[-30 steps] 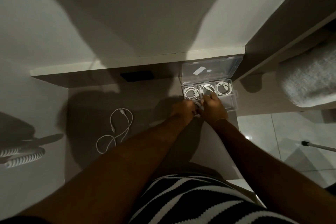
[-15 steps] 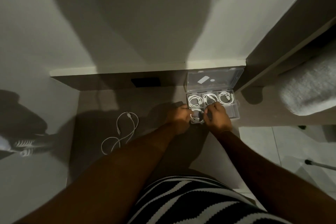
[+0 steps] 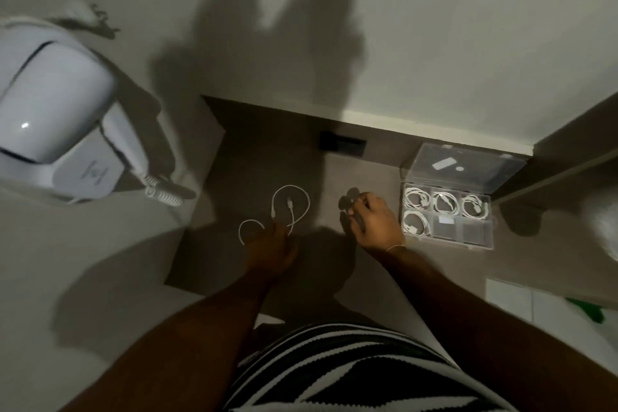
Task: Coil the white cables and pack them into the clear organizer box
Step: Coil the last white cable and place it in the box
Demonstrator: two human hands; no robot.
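Note:
The clear organizer box (image 3: pixel 475 237) stands at the right of the brown surface with its lid (image 3: pixel 468 167) tipped open against the wall. All three back compartments hold coiled white cables (image 3: pixel 444 202), and a fourth coil (image 3: pixel 414 224) lies in the front left one. A loose white cable (image 3: pixel 291 207) sprawls in loops to the left. My left hand (image 3: pixel 271 246) rests on its near part with fingers closed over it. My right hand (image 3: pixel 376 222) sits just left of the box, fingers loosely curled and holding nothing.
A large white appliance (image 3: pixel 50 104) fills the left on a pale ledge. A black socket (image 3: pixel 341 145) sits at the back of the brown surface (image 3: pixel 368 170). Pale tiled floor (image 3: pixel 508 298) and something green (image 3: pixel 588 309) lie at the right.
Both hands have left the box, where a fourth coil now lies in the front left compartment. My left hand has moved left onto the loose cable. The view has swung left.

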